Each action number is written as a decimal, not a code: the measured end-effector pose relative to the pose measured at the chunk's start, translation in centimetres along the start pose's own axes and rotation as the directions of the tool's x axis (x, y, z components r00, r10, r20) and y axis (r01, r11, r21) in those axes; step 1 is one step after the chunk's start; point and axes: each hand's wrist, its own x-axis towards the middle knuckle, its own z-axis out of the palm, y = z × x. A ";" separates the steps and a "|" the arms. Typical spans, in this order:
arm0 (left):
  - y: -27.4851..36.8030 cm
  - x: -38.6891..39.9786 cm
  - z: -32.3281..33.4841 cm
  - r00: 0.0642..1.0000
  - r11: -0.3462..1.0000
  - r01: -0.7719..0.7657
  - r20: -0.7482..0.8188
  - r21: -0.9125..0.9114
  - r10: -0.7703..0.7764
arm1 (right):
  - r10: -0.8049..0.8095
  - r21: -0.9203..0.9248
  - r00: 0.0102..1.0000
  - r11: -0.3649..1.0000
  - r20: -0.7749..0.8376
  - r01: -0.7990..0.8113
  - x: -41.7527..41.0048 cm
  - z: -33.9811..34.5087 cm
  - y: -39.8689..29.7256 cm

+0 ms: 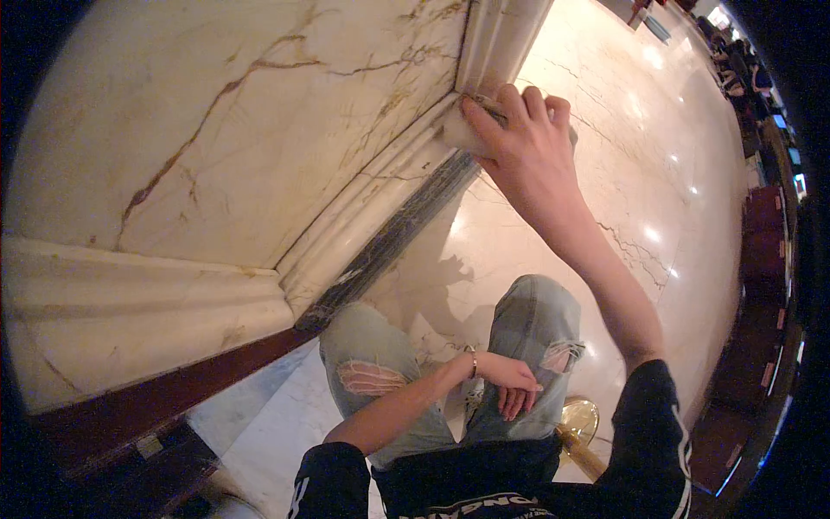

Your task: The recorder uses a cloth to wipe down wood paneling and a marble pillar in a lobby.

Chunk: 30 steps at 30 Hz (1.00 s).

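My right hand reaches up to the far end of the marble moulding, its fingers curled around a pale, soft-looking cloth or pad that lies against the moulding's corner. What else is under the fingers is hidden. My left hand hangs relaxed over my bent knee in ripped jeans, with nothing seen in it; a bracelet circles that wrist. Above the moulding rises a veined marble panel. Below it runs a dark marble strip.
Glossy marble floor spreads to the right. Close by my right hip stands a brass-coloured post with a round base. Dark red wood trim is at lower left. Reddish furniture and screens line the far right.
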 end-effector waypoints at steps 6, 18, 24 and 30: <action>-0.9 0.3 -0.3 1.000 1.000 -0.010 0.015 -0.024 0.010 | 0.096 0.109 0.995 0.989 -0.001 -0.096 -0.8 -1.2 -3.3; 0.6 -0.5 -0.1 0.987 0.995 0.026 0.159 -0.100 -0.010 | -0.071 0.344 0.995 0.938 0.064 0.045 -1.1 -1.4 1.6; 0.7 -0.5 -0.3 0.987 0.994 0.036 0.158 -0.105 -0.019 | -0.012 0.158 0.999 0.987 -0.040 0.018 -0.7 0.4 1.8; 0.5 -0.5 -0.4 0.985 0.995 0.035 0.173 -0.091 -0.019 | 0.073 0.064 0.997 0.995 -0.016 -0.072 0.1 0.0 0.4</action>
